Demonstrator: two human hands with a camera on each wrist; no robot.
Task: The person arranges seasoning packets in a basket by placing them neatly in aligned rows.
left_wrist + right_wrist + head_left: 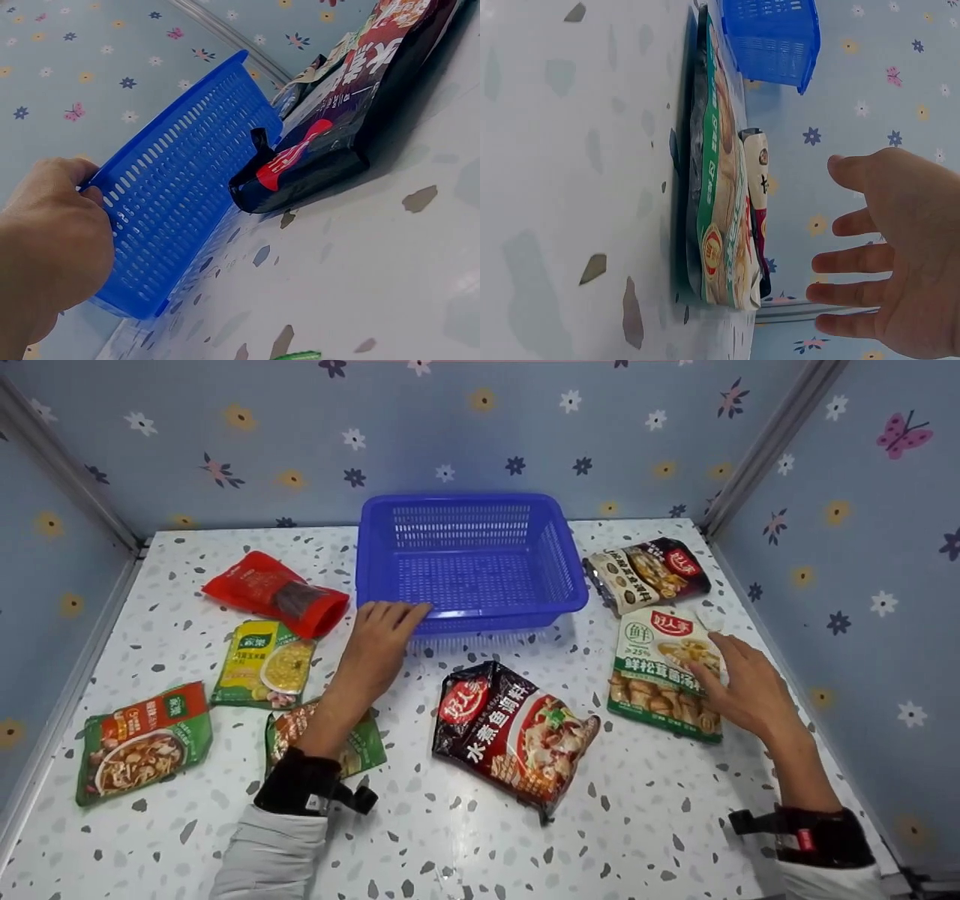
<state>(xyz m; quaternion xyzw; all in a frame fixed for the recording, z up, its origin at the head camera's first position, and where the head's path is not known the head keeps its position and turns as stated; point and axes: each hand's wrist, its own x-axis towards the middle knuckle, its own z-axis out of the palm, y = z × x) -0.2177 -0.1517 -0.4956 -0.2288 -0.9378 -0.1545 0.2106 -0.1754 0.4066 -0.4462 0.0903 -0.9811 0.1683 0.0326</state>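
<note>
With its fingers over the rim, my left hand (381, 649) grips the front left corner of a blue plastic basket (517, 610). The left wrist view shows the thumb and fingers curled at the rim of the basket (187, 165). My right hand (754, 690), fingers spread, hovers over a green and white mushroom soup seasoning packet (664, 682). In the right wrist view a gap separates this hand (907, 262) from the packet (724, 202). Between the hands lies a dark red boiled-fish seasoning packet (517, 735).
A black and cream seasoning packet (649, 574) lies right of the basket. On the left are a red pouch (259, 589), a yellow corn soup packet (262, 666) and a red-green soup packet (146, 742). Another green packet (364, 746) is partly under my left forearm. Flowered panels (465, 435) enclose the speckled table.
</note>
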